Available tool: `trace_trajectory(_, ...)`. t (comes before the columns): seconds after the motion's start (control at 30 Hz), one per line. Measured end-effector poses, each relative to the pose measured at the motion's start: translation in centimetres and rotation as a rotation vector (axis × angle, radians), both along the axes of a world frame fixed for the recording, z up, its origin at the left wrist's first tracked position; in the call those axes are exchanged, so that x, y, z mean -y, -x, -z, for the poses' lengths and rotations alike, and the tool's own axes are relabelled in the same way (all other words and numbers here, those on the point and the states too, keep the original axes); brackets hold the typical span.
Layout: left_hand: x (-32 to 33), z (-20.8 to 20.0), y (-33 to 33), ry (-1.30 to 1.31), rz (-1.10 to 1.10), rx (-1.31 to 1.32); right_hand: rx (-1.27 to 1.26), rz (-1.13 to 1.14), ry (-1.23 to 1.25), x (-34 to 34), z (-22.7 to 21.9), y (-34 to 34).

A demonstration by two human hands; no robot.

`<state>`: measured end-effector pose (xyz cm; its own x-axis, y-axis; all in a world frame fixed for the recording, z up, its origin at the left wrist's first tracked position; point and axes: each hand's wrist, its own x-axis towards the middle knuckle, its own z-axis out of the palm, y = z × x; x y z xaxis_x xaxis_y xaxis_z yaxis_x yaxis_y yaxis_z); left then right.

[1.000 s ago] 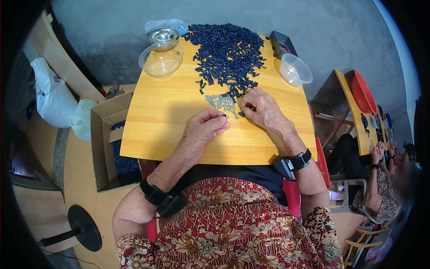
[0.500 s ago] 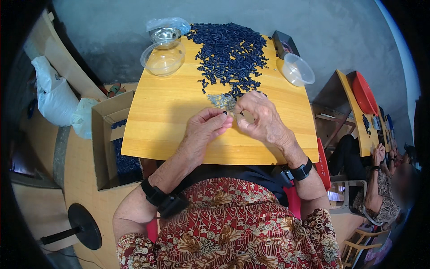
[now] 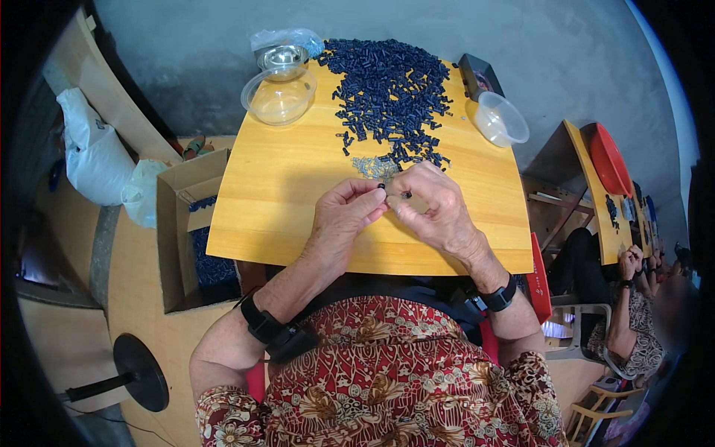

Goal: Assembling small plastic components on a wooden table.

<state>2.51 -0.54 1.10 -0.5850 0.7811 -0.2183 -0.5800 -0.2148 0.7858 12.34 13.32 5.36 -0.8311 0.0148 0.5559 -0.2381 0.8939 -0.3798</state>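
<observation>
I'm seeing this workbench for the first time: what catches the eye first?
A big heap of small dark blue pieces spreads over the far middle of the yellow wooden table. Just in front of it, the left hand and right hand meet, pinching one small dark piece between the fingertips. Clear plastic bowls sit at the far left and far right corners.

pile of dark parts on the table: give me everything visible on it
The pile of dark parts is a loose heap of many small, short, dark blue-black pieces, plastic by the look, lying at all angles. It covers the far middle of the yellow wooden table, thick at the far edge and thinning to scattered pieces toward the person. Its near fringe ends beside a small patch of tiny silvery bits. Neither hand rests on the heap; the left hand and right hand meet just short of it, pinching a small dark piece.
</observation>
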Motion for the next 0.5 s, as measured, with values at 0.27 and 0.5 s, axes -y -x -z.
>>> trace_trajectory(0.27, 0.00, -0.15, 0.08, -0.060, 0.002, -0.012, 0.067, 0.052, 0.317, 0.06, -0.11, -0.34)
trace_trajectory(0.5, -0.08, -0.17, 0.09, -0.098, -0.002, -0.058, -0.002, 0.048, 0.320, 0.17, 0.50, -0.29)
